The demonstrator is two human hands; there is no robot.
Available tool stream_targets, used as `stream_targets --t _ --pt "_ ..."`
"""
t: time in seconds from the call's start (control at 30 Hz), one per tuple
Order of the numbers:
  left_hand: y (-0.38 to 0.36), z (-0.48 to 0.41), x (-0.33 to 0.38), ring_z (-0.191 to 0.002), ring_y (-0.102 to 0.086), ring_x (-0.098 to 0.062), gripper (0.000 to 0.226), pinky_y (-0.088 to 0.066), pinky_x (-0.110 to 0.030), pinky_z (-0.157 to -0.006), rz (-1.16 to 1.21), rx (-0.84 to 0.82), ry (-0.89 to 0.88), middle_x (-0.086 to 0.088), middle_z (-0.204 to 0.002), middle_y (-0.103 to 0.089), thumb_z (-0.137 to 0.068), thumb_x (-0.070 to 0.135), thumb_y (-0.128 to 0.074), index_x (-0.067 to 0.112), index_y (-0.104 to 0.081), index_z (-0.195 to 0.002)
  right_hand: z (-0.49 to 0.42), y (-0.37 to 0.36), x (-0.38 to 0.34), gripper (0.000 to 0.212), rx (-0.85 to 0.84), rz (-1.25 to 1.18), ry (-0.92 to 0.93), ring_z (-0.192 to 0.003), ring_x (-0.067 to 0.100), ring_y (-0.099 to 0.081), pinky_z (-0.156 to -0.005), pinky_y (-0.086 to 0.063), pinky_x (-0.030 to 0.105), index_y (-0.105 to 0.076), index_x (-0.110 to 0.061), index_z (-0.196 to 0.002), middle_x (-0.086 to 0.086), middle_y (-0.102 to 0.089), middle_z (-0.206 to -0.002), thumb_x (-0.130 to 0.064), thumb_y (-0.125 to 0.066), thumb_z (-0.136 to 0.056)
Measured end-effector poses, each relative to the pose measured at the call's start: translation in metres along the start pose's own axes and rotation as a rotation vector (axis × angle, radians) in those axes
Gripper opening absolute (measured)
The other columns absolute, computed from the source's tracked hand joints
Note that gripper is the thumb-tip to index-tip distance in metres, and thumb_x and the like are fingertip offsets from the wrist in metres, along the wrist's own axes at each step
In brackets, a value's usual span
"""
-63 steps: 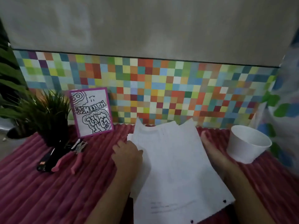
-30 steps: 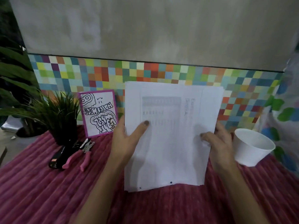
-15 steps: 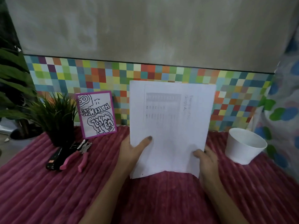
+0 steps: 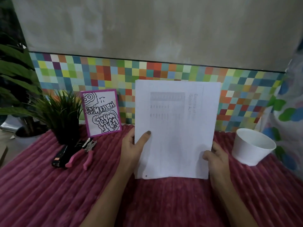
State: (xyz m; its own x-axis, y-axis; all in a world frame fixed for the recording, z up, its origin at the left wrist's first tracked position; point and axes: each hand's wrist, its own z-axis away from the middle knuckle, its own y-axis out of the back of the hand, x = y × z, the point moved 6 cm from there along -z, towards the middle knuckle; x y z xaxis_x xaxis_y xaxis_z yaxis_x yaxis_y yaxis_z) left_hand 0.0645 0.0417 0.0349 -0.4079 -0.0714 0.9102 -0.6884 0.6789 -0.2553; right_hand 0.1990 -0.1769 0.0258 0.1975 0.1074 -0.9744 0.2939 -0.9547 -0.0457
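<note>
A stack of white paper sheets (image 4: 175, 128) stands upright on its lower edge on the ribbed pink cloth (image 4: 49, 190). My left hand (image 4: 132, 148) grips its left edge, thumb across the front. My right hand (image 4: 216, 156) grips the lower right edge, thumb on the front. Faint print shows through the sheet facing me, and a small dark hole marks its lower left corner.
A pink-handled punch tool (image 4: 83, 154) and a black stapler (image 4: 59, 157) lie at the left. Behind them stand a small potted grass plant (image 4: 60, 115) and a purple-framed drawing (image 4: 101, 112). A white paper cup (image 4: 253, 146) sits at the right. A colourful checkered backboard (image 4: 164, 71) closes the back.
The sheets were lifted off the cloth, stood upright and squared up. In the last half second they dropped slightly onto the cloth, with both hands keeping their grip.
</note>
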Motion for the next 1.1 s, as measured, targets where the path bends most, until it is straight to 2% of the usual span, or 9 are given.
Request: stream_targets --t 0.13,0.23,0.33,0.5,0.63,0.8,0.87,0.97,1.1 --pt "-0.005 0.004 0.007 -0.108 -0.065 -0.012 0.031 -0.054 -0.026 -0.088 -0.024 -0.045 -0.075 0.004 -0.115 -0.069 -0.091 0.010 -0.061 0.016 -0.058 -0.121 0.002 0.000 -0.004 0.043 -0.085 -0.013 0.030 -0.083 0.011 -0.069 -0.061 -0.053 0.018 -0.063 -0.010 -0.111 -0.001 -0.073 -0.097 0.017 -0.044 -0.083" --pt "-0.010 0.010 0.008 -0.111 -0.063 -0.008 0.034 -0.051 -0.024 -0.092 -0.050 -0.038 -0.109 0.006 -0.119 -0.067 -0.091 0.009 -0.061 0.020 -0.055 -0.123 0.002 -0.002 -0.004 0.034 -0.079 -0.006 0.016 -0.072 0.005 -0.067 -0.056 -0.049 0.014 -0.065 -0.008 -0.095 -0.010 -0.072 -0.078 0.017 -0.044 -0.083" --pt "-0.008 0.012 0.009 -0.109 -0.064 -0.012 0.030 -0.053 -0.029 -0.091 -0.054 -0.015 -0.148 0.003 -0.116 -0.069 -0.091 0.011 -0.063 0.020 -0.058 -0.119 0.001 0.004 0.000 0.023 -0.028 -0.008 0.005 -0.073 0.018 -0.062 -0.059 -0.046 0.026 -0.062 -0.003 -0.077 -0.002 -0.067 -0.070 0.013 -0.047 -0.083" --pt "-0.011 0.016 0.016 -0.105 -0.065 -0.006 0.033 -0.050 -0.015 -0.084 -0.063 0.015 -0.189 0.010 -0.111 -0.069 -0.086 0.016 -0.068 0.025 -0.057 -0.116 0.003 0.006 -0.013 0.026 -0.019 -0.036 0.117 -0.073 0.001 -0.062 -0.065 -0.046 0.026 -0.063 -0.006 -0.094 -0.012 -0.067 -0.077 0.010 -0.046 -0.083" --pt "-0.013 0.016 0.009 -0.107 -0.064 -0.007 0.032 -0.052 -0.021 -0.088 -0.104 0.027 -0.188 0.008 -0.114 -0.069 -0.089 0.014 -0.065 0.022 -0.058 -0.119 0.006 0.001 -0.007 0.020 0.029 -0.021 0.103 -0.069 -0.003 -0.060 -0.060 -0.045 0.020 -0.064 -0.015 -0.088 -0.018 -0.067 -0.072 -0.010 -0.050 -0.074" --pt "-0.018 0.018 0.017 -0.109 -0.064 -0.008 0.028 -0.052 -0.029 -0.092 -0.154 0.033 -0.216 0.007 -0.114 -0.069 -0.092 0.012 -0.061 0.018 -0.059 -0.120 0.005 0.001 -0.016 0.031 0.068 0.021 0.107 -0.074 -0.003 -0.061 -0.058 -0.045 0.010 -0.064 -0.011 -0.101 -0.012 -0.066 -0.084 0.011 -0.046 -0.088" --pt "-0.022 0.016 0.023 -0.107 -0.065 -0.009 0.027 -0.053 -0.031 -0.090 -0.132 0.007 -0.160 0.007 -0.113 -0.070 -0.092 0.014 -0.062 0.019 -0.061 -0.118 0.004 0.009 -0.031 0.034 0.070 0.057 0.122 -0.077 -0.004 -0.061 -0.060 -0.045 0.009 -0.061 -0.014 -0.105 -0.013 -0.066 -0.090 0.011 -0.048 -0.087" --pt "-0.029 0.019 0.019 -0.100 -0.069 -0.013 0.024 -0.055 -0.036 -0.088 -0.096 -0.060 0.033 0.005 -0.107 -0.073 -0.090 0.013 -0.064 0.018 -0.066 -0.113 0.004 0.027 -0.044 0.042 0.053 0.128 0.097 -0.089 0.003 -0.062 -0.070 -0.046 0.020 -0.059 -0.021 -0.112 -0.015 -0.066 -0.099 0.010 -0.049 -0.085" --pt "-0.021 0.043 -0.009 -0.082 -0.070 -0.015 0.021 -0.058 -0.032 -0.070 -0.268 0.028 0.230 -0.005 -0.097 -0.072 -0.084 0.014 -0.068 0.014 -0.057 -0.101 0.016 0.036 -0.013 0.030 -0.051 0.426 -0.015 -0.079 0.020 -0.067 -0.067 -0.055 0.037 -0.068 -0.019 -0.093 -0.002 -0.072 -0.084 0.001 -0.054 -0.076"
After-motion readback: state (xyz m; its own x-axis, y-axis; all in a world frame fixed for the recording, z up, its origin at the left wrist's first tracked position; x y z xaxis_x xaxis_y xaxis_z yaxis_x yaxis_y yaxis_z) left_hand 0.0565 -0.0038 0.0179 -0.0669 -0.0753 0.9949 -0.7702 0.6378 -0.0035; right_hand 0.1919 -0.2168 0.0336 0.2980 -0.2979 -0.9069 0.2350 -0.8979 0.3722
